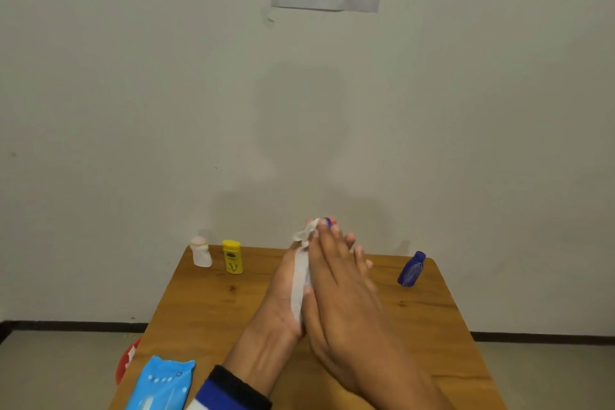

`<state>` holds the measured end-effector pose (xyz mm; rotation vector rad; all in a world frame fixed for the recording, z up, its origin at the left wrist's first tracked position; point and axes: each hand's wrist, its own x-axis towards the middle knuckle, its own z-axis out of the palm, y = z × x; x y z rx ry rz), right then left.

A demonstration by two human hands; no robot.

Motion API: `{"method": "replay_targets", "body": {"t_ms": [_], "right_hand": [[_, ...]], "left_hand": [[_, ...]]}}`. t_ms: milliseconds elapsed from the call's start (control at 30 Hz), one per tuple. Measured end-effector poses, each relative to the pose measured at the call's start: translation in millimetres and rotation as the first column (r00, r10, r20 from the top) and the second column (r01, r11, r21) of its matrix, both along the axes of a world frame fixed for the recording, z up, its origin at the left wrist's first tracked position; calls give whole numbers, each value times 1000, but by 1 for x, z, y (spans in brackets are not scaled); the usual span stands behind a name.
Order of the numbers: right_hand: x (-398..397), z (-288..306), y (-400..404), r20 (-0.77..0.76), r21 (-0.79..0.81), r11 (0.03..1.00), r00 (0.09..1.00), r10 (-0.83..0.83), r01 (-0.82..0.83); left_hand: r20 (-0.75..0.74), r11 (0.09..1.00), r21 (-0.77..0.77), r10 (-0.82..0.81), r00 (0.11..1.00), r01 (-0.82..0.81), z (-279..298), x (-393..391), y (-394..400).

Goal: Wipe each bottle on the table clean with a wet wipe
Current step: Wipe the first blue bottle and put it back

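Head view, step: mid-wipe on one small bottle (328, 222), judged from the blue tip showing above the fingertips.
Left hand (289, 280): holds the wet wipe (301, 276) against that bottle.
Right hand (336, 273): fingers straight, pressed over wipe and bottle.
Counter (206, 316): white bottle (201, 252), yellow bottle (232, 257), blue bottle (412, 270) stand apart; wipes pack (159, 383) near edge.
Next: likely set it down and pick another.

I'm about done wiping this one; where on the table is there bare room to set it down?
Bare wood lies between the yellow bottle and the hands, and between the hands and the blue bottle. The far-left corner is crowded by the white bottle; the wipes pack fills the near-left.
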<state>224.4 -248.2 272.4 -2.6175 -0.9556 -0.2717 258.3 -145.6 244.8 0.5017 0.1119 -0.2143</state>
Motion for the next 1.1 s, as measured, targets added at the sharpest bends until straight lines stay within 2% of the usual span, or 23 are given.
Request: {"method": "replay_targets", "body": {"t_ms": [67,200,233,333,367,433,500,567,600,700,767,833,933,1000,1033,1100], "right_hand": [[7,7,3,-44,23,998,997,-62,63],[-8,-18,12,7,-24,991,991,-135,135],[-16,-28,10,15,-21,994,995,-102,103],[-37,-56,-14,176,47,993,980,95,-105],[-40,-55,-26,190,112,978,970,151,-174],[-41,-48,-45,161,365,907,974,159,-208],[-27,-29,-55,40,610,786,994,101,-104],[-3,-6,-54,-41,724,690,999,9,23],[10,3,-51,-33,740,670,999,-43,53],[40,9,-26,33,668,742,994,-106,57],[40,-3,-7,-18,589,808,1000,12,0],[28,-18,5,-53,512,853,988,145,-98],[15,-57,2,27,419,879,971,238,-227],[3,-79,-5,185,241,890,919,348,-386],[-1,-87,-14,194,178,879,891,410,-443],[-16,-77,-33,163,250,834,870,465,-492]], "left_hand": [[-22,1000,10,-6,1000,6,-1,-2,-3],[-29,996,-49,77,997,-78,7,3,8],[-18,990,-35,139,990,-139,7,6,14],[10,963,4,270,963,-270,2,14,29],[16,960,10,280,960,-280,2,15,34],[38,960,24,278,960,-279,3,14,42],[52,966,48,253,966,-255,6,13,44],[42,975,64,210,977,-213,5,11,38],[36,978,74,193,981,-195,5,9,33],[0,986,87,140,990,-140,3,6,17],[-29,995,58,82,996,-80,6,3,9],[-51,995,31,97,994,-95,7,1,8],[-90,988,20,156,984,-155,5,4,19],[-104,975,17,223,969,-223,1,9,29],[-99,971,24,238,966,-237,0,10,33],[-63,971,36,240,969,-238,3,10,39]]}}
